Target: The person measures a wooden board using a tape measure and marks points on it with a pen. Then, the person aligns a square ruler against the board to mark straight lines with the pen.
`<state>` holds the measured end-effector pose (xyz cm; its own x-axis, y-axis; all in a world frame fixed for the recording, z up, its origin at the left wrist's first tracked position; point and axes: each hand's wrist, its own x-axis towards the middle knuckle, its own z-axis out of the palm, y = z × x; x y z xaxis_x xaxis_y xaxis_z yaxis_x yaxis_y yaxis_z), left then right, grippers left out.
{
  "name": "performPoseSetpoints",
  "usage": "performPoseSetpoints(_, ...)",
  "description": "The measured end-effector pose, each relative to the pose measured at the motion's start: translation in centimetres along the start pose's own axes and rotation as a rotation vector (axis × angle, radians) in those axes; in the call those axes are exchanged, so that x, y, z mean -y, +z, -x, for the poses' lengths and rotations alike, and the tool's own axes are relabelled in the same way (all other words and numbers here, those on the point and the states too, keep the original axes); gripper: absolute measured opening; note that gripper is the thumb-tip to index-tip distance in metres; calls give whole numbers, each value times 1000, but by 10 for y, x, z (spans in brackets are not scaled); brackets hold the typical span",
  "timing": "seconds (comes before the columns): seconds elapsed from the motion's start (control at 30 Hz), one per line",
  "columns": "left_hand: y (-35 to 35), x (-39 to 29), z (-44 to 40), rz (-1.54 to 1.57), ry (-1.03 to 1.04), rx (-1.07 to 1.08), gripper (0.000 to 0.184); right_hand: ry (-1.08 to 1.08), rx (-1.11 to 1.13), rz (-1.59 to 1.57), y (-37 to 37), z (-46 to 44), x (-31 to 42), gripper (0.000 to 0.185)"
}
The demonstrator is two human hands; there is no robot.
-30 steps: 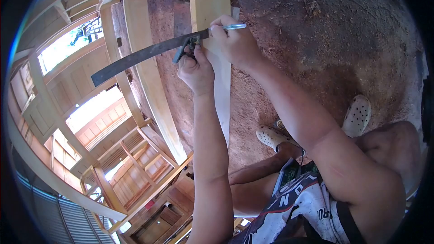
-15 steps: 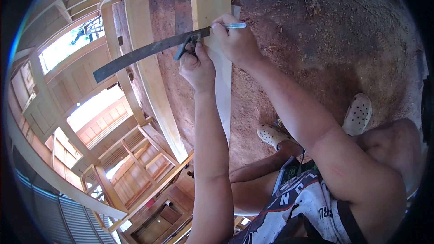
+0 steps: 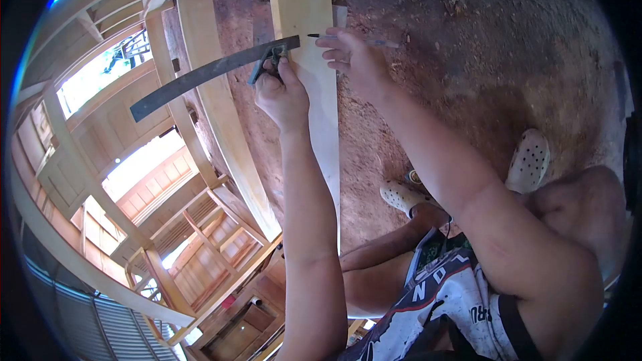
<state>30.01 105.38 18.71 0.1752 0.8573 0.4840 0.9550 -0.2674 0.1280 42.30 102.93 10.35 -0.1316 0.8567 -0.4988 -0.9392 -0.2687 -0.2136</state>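
Note:
My left hand (image 3: 283, 93) grips the head of a combination square (image 3: 214, 71), whose long dark blade reaches out to the left. The square's short end lies over the near part of a pale wooden board (image 3: 302, 0). Just right of that end, my right hand (image 3: 358, 60) holds a pen (image 3: 374, 42) between thumb and fingers, its dark tip pointing left above the board. The other fingers of my right hand are partly spread.
A second long board (image 3: 224, 107) runs along the left. Beyond it are wooden frames and panels (image 3: 107, 120). Reddish bare ground (image 3: 455, 87) lies to the right, with my feet in pale clogs (image 3: 529, 160) below. Corrugated metal (image 3: 93, 314) shows at the lower left.
My right hand has moved right, off the square's end, and its fingers have loosened around the pen. The square, my left hand and the board appear slightly farther left in view.

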Motion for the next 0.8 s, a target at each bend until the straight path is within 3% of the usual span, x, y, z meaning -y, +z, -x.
performPoseSetpoints(0.3, 1, 2, 1, 69, -57, 27, 19, 29, 1, -54, 8, 2, -10, 48)
performPoseSetpoints(0.8, 6, 4, 1, 52, 48, -42, 23, 27, 12, -108, 16, 2, -12, 48)
